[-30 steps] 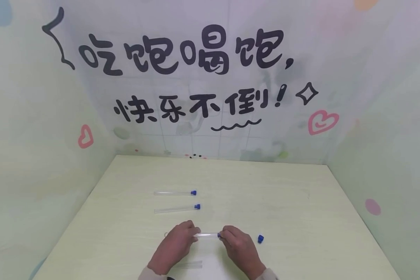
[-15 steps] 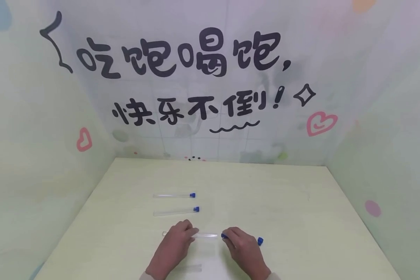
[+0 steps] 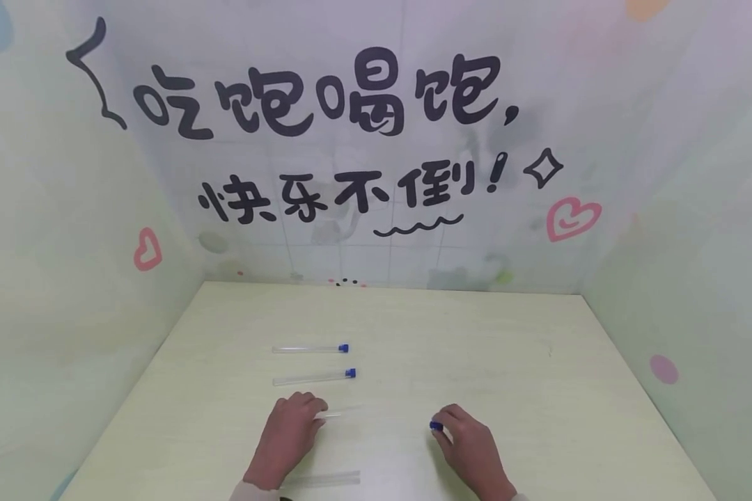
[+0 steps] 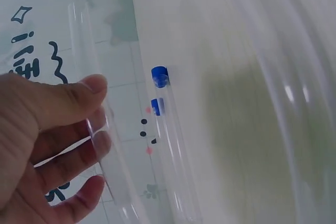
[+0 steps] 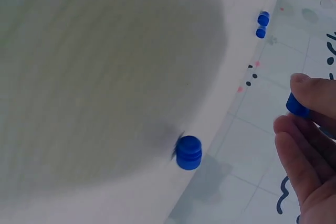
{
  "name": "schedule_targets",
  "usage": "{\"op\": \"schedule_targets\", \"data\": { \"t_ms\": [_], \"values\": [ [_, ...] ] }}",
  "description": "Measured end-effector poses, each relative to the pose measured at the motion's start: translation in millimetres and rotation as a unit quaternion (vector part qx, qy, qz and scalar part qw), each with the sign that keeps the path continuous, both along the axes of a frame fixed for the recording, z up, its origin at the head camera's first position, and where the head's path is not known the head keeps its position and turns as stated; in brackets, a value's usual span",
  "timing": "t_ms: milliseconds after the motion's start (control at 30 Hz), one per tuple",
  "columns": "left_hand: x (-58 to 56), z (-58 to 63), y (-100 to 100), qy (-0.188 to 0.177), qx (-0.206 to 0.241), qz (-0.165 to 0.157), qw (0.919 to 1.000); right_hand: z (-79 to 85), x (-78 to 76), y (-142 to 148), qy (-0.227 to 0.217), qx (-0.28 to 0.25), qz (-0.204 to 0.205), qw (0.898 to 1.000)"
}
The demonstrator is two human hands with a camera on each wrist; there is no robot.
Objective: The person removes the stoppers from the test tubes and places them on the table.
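My left hand [image 3: 290,433] pinches a clear plastic tube [image 4: 80,35] between thumb and fingers, its uncapped end pointing right and slightly up in the head view. Between the thumb and fingers of my right hand [image 3: 473,449] is a small blue cap [image 5: 297,106], apart from the tube. A second loose blue cap [image 5: 189,153] stands on the table in the right wrist view; in the head view my right hand hides it. Beyond my left hand lie two clear tubes, a far one [image 3: 307,349] and a nearer one [image 3: 313,380], each with a blue cap on its right end.
Close to the front edge of the pale table [image 3: 507,355], clear tubes [image 3: 326,479] without visible caps lie side by side, partly behind my left forearm. A printed cloth wall [image 3: 351,250] with black characters rises behind the table and along both sides.
The blue cap has come away from the tube's end. My right hand has moved right with the cap; my left hand has moved left with the tube, which now tilts slightly.
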State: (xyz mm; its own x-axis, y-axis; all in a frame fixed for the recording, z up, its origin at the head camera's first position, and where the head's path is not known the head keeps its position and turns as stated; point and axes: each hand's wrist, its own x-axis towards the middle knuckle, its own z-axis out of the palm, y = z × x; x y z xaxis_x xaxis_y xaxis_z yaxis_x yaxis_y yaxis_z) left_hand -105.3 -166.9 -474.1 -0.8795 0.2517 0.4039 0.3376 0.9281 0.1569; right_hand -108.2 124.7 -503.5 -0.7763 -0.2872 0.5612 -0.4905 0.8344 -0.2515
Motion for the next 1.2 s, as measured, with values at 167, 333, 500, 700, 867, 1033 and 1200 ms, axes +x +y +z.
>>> {"op": "schedule_targets", "data": {
  "t_ms": [167,333,500,700,867,1033,1200],
  "values": [
    [-2.7,-6.2,-7,-0.052,-0.028,0.018,0.9981,-1.4,5.6,12,-0.111,0.022,-0.046,0.993],
    [-4.8,-14.9,-11,-0.091,-0.022,0.025,0.9952,1.4,8.8,19,-0.205,0.014,-0.058,0.977],
    [-4.0,-20.2,-12,-0.135,-0.024,0.029,0.9901,0.4,6.9,23,-0.298,0.009,-0.067,0.952],
    [-3.5,-25.1,-12,-0.143,-0.022,0.029,0.9890,-3.2,3.6,28,-0.355,0.020,-0.071,0.932],
    [-4.4,-29.1,-11,-0.146,-0.023,0.032,0.9884,-3.5,1.9,29,-0.353,0.017,-0.065,0.933],
    [-5.4,-29.7,-10,-0.142,-0.036,0.037,0.9885,-3.3,-0.5,28,-0.372,0.019,-0.074,0.925],
    [-3.9,-27.5,-9,-0.148,-0.039,0.044,0.9873,-1.1,0.0,28,-0.365,0.015,-0.072,0.928]
  ]
}}
